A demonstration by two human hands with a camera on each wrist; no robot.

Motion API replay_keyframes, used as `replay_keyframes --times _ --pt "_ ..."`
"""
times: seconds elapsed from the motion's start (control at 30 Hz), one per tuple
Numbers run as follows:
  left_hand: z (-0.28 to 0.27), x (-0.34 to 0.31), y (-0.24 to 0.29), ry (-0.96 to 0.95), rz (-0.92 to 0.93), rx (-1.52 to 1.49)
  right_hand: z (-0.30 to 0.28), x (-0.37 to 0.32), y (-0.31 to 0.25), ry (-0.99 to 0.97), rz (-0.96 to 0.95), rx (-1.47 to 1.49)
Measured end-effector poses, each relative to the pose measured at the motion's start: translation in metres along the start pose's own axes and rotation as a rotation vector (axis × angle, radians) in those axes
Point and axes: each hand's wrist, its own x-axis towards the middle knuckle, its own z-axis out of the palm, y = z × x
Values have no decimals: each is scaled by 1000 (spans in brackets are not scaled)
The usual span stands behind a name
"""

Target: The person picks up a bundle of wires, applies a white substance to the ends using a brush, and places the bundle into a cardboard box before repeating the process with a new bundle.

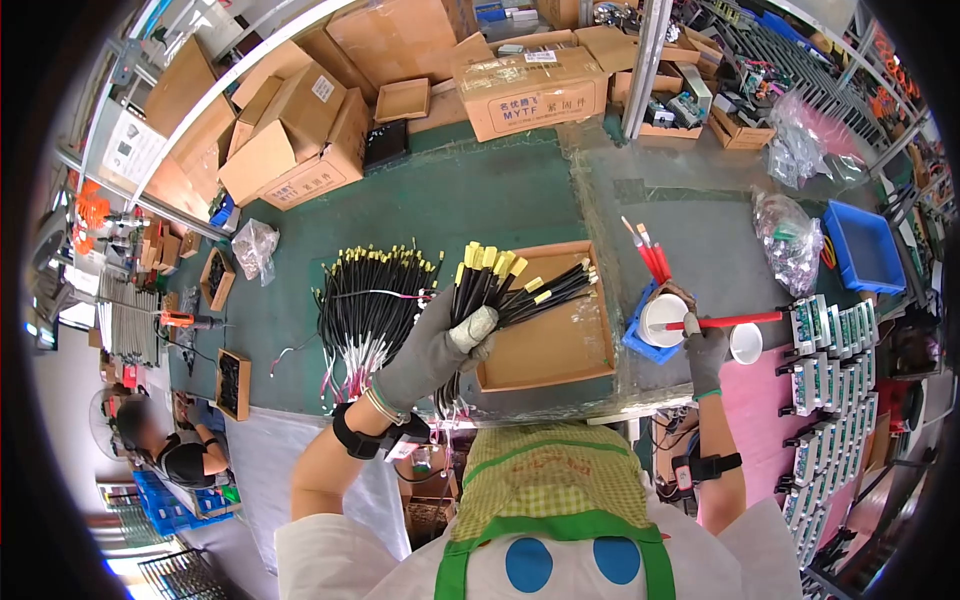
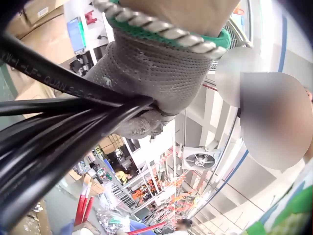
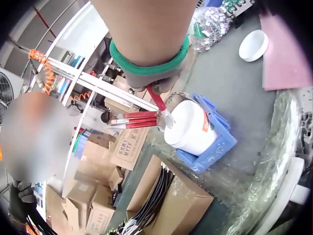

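Note:
My left hand (image 1: 425, 350), gloved in grey, grips a bundle of black cables (image 1: 472, 292) with yellow-tipped ends pointing up and away. The cables spread out from the fist in the left wrist view. My right hand (image 1: 708, 362), also gloved, holds a red-handled brush (image 1: 742, 321). Its bristle end is at the mouth of a white tub (image 1: 657, 316), and the right wrist view shows the brush (image 3: 159, 100) tilted down at the tub's rim. The tub sits in a blue holder (image 3: 224, 140). More red brushes (image 1: 652, 257) stand beside the tub.
A row of black cables (image 1: 365, 290) lies left of my left hand. Right of it, a shallow cardboard tray (image 1: 545, 360) holds more yellow-tipped cables. A white lid (image 1: 746, 343) lies near my right hand. Green circuit modules (image 1: 832, 350) stand at right; cartons (image 1: 530, 95) line the back.

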Motion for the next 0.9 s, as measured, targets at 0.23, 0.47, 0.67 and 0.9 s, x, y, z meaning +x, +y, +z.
replay_keyframes --times 0.23,0.47,0.67,0.9 --pt "7 0 4 -74 -50 -28 -23 1 -20 34 215 274" --pt "11 -5 14 -175 -26 101 -77 -11 -89 39 10 629" --pt "13 -7 14 -196 -86 143 -80 -30 -157 -17 -118 863" --pt "11 -6 -1 -96 280 418 -64 -38 -176 -152 -129 985"
